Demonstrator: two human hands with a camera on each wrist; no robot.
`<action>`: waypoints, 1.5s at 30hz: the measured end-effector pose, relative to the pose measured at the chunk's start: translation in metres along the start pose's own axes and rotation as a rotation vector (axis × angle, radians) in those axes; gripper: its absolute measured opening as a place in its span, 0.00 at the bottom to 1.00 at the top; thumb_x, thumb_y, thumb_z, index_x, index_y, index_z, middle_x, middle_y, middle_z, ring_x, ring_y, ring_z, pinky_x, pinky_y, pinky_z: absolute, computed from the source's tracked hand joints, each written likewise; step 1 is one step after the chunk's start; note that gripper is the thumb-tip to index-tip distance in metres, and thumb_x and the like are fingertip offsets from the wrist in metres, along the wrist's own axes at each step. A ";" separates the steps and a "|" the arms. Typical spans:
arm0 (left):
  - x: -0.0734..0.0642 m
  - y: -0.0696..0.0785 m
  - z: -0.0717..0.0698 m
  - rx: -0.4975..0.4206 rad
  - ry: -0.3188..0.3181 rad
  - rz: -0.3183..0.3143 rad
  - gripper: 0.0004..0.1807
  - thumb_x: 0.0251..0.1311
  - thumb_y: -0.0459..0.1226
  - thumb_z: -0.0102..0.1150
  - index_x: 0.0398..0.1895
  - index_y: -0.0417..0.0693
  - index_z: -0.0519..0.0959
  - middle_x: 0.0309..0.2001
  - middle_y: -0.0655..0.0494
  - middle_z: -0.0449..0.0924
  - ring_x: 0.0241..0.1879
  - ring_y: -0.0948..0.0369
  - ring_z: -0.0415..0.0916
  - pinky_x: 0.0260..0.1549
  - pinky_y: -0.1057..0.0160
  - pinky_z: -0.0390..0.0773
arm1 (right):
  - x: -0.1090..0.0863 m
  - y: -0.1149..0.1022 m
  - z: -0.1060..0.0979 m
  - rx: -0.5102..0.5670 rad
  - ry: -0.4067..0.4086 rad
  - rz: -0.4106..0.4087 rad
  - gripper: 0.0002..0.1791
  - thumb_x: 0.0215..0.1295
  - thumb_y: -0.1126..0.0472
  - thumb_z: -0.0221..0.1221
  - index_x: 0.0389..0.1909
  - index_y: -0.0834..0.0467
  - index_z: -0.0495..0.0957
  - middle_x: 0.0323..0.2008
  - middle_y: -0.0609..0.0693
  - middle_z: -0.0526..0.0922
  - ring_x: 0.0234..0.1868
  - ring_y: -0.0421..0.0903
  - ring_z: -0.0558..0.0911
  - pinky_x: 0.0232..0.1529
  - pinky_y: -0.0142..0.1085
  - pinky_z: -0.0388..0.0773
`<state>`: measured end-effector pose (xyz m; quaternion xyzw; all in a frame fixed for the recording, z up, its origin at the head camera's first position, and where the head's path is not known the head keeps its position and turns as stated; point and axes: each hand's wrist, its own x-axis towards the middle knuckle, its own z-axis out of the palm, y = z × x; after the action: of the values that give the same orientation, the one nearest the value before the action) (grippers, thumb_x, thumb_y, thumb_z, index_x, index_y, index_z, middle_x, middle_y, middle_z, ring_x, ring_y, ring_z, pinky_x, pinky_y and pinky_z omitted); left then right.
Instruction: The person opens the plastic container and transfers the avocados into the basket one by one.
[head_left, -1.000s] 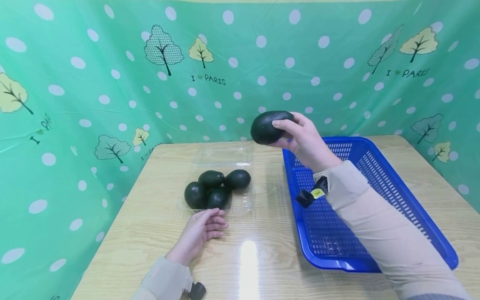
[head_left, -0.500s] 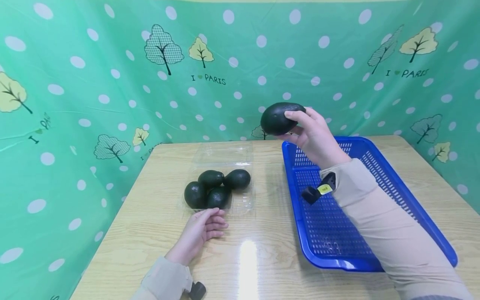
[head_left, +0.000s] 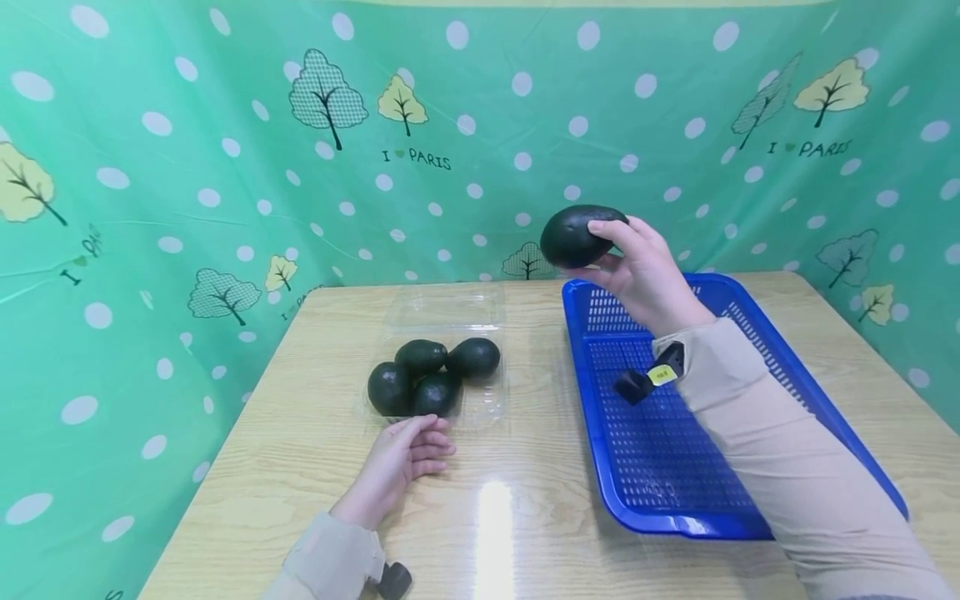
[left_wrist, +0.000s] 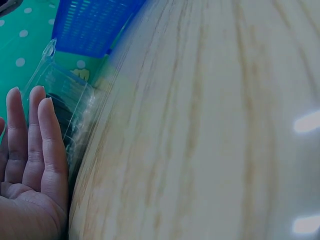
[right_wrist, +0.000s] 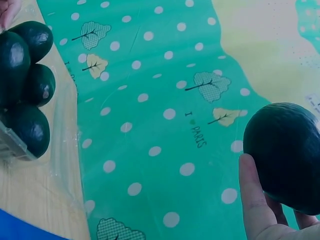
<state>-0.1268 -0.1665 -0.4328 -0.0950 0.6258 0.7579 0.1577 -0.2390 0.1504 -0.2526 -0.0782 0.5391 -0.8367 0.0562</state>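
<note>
My right hand [head_left: 648, 279] holds a dark green avocado [head_left: 576, 237] up in the air, thumb on its near side. In the right wrist view this avocado [right_wrist: 285, 155] fills the lower right, with fingers under it. Several more avocados [head_left: 437, 393] lie close together in an open clear plastic clamshell box [head_left: 491, 410] on the table. My left hand [head_left: 408, 458] rests at the near edge of the box, its thumb by the rim. The left wrist view shows that hand [left_wrist: 32, 170] with its fingers extended beside the box wall.
A blue perforated plastic basket [head_left: 667, 523] stands on the wooden table [head_left: 277, 458] at the right, below my right forearm. A green dotted curtain [head_left: 480, 125] with printed trees hangs behind and along the sides. The box's clear lid [head_left: 446, 307] lies folded back.
My right hand has moved right and slightly up with the avocado, its wrist now over the basket. The left hand and the avocados in the box stay where they were.
</note>
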 end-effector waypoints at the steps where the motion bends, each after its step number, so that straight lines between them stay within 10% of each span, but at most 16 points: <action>1: 0.000 0.000 0.000 -0.001 0.001 -0.001 0.17 0.70 0.41 0.51 0.47 0.35 0.80 0.29 0.59 0.84 0.36 0.60 0.86 0.37 0.63 0.86 | 0.000 0.000 -0.001 0.002 0.005 0.006 0.20 0.69 0.60 0.59 0.59 0.57 0.69 0.66 0.52 0.67 0.61 0.53 0.74 0.52 0.41 0.84; 26: 0.000 0.001 0.001 0.006 -0.006 -0.006 0.16 0.71 0.42 0.51 0.47 0.37 0.81 0.30 0.58 0.85 0.37 0.60 0.86 0.38 0.63 0.86 | 0.006 0.018 -0.042 -0.116 0.098 0.107 0.27 0.69 0.56 0.60 0.65 0.56 0.64 0.71 0.53 0.58 0.70 0.58 0.65 0.55 0.40 0.83; 45: 0.000 0.000 -0.001 0.003 -0.016 -0.001 0.16 0.71 0.42 0.51 0.46 0.38 0.81 0.30 0.58 0.86 0.36 0.61 0.86 0.38 0.63 0.87 | -0.001 0.035 -0.070 -0.182 0.101 0.189 0.31 0.68 0.54 0.62 0.66 0.57 0.60 0.70 0.56 0.61 0.53 0.48 0.81 0.57 0.44 0.81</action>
<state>-0.1271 -0.1677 -0.4337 -0.0889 0.6257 0.7576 0.1632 -0.2512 0.1991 -0.3130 0.0105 0.6199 -0.7782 0.1000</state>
